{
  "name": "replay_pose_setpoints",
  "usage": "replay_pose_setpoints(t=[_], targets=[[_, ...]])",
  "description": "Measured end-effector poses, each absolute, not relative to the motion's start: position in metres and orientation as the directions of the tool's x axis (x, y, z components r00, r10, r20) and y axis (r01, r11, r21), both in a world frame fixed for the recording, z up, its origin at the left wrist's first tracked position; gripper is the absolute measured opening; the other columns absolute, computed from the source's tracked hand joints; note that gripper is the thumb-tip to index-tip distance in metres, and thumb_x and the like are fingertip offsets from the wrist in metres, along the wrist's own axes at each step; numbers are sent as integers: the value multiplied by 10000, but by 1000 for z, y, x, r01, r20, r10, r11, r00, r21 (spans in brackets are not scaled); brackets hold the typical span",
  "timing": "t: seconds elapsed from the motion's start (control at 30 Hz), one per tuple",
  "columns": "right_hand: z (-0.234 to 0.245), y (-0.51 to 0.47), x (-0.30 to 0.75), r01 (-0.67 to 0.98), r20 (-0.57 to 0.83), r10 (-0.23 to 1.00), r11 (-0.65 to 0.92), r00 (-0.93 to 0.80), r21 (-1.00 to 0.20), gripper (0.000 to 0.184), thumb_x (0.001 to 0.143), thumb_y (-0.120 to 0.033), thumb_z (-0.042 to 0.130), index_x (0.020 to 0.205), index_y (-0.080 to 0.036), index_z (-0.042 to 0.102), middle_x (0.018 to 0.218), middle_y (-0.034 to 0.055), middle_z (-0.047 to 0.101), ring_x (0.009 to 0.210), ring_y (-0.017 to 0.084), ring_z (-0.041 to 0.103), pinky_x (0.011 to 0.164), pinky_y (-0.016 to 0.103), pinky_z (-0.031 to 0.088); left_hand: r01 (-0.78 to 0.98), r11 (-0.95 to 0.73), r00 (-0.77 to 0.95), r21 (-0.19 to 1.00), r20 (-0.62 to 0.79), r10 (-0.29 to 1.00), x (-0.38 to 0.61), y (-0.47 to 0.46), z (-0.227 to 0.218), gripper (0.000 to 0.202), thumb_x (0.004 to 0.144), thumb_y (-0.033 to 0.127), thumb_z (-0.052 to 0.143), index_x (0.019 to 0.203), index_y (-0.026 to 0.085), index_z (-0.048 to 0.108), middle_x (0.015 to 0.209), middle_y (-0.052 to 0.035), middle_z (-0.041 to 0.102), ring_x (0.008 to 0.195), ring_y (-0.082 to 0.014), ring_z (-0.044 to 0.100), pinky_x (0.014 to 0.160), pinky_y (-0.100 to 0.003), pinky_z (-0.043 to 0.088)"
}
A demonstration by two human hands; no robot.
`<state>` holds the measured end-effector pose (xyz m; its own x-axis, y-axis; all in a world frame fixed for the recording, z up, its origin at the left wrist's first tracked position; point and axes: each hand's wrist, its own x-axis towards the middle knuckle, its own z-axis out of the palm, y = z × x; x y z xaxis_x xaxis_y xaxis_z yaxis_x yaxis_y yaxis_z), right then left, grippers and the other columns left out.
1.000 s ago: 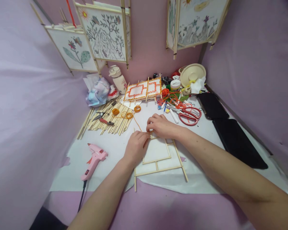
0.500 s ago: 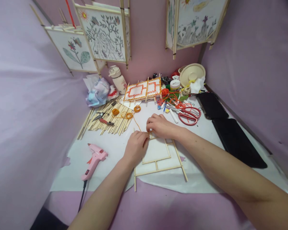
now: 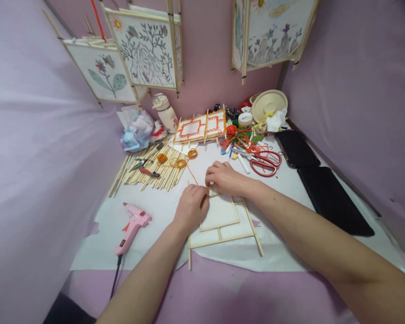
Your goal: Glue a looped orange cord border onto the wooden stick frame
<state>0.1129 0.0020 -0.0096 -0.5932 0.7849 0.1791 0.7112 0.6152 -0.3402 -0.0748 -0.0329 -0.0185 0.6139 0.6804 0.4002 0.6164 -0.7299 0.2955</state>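
Note:
A frame of thin wooden sticks with a smaller stick rectangle inside it lies on the white-covered table. Over its far left corner is my left hand, fingers curled closed on the frame's edge. My right hand bends over the frame's far edge just beside it, fingertips pinched together. From small coils, a thin orange cord runs to the far edge and disappears between the two hands. The fingertips are partly hidden, so exactly how the cord sits in them is unclear.
A pink glue gun lies at left. Behind it are pliers on a pile of sticks. Red-handled scissors, tangled red cord and a cord-trimmed frame lie farther back. Two black tablets are at right; painted lanterns hang above.

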Motion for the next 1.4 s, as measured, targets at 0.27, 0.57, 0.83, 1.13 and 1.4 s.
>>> replay_pose_setpoints(t=[0.27, 0.57, 0.83, 1.13, 1.4], targets=[[-8, 2, 113, 699, 237, 789, 613, -567, -368, 211, 850, -115, 549, 970, -208, 696, 1084, 66, 650, 1048, 223, 439, 790, 352, 245, 635, -719, 600, 281, 407, 689, -76, -33, -19, 141, 864, 80, 475, 847, 194, 557, 798, -51, 616, 795, -218, 527, 750, -365, 437], [-7, 2, 114, 690, 260, 796, 604, -547, -398, 248, 836, -76, 524, 961, -202, 697, 1079, 74, 651, 1046, 223, 440, 806, 350, 254, 670, -675, 503, 309, 479, 719, -78, -29, -19, 110, 877, 123, 535, 865, 194, 618, 916, -66, 616, 877, -222, 524, 796, -371, 447], [5, -18, 120, 729, 233, 816, 578, -530, -367, 263, 859, -76, 518, 959, -221, 713, 1070, 69, 636, 1046, 217, 441, 826, 353, 268, 679, -631, 513, 376, 372, 774, -81, -6, -10, 146, 841, 138, 592, 829, 206, 720, 799, -38, 630, 816, -209, 562, 759, -355, 457], [-10, -44, 119, 743, 287, 817, 575, -500, -342, 269, 896, -160, 531, 1059, -282, 706, 1122, 81, 562, 1051, 223, 417, 842, 362, 281, 669, -538, 491, 513, 238, 838, -81, 16, -4, 144, 816, 188, 606, 800, 216, 746, 822, -34, 698, 843, -205, 634, 792, -347, 491], [-13, -43, 118, 754, 277, 811, 583, -516, -304, 250, 907, -196, 539, 1078, -283, 700, 1111, 82, 567, 1034, 223, 412, 850, 370, 281, 694, -505, 478, 514, 195, 856, -77, 21, -8, 149, 816, 205, 593, 758, 210, 730, 790, -33, 706, 787, -204, 634, 735, -330, 486]])
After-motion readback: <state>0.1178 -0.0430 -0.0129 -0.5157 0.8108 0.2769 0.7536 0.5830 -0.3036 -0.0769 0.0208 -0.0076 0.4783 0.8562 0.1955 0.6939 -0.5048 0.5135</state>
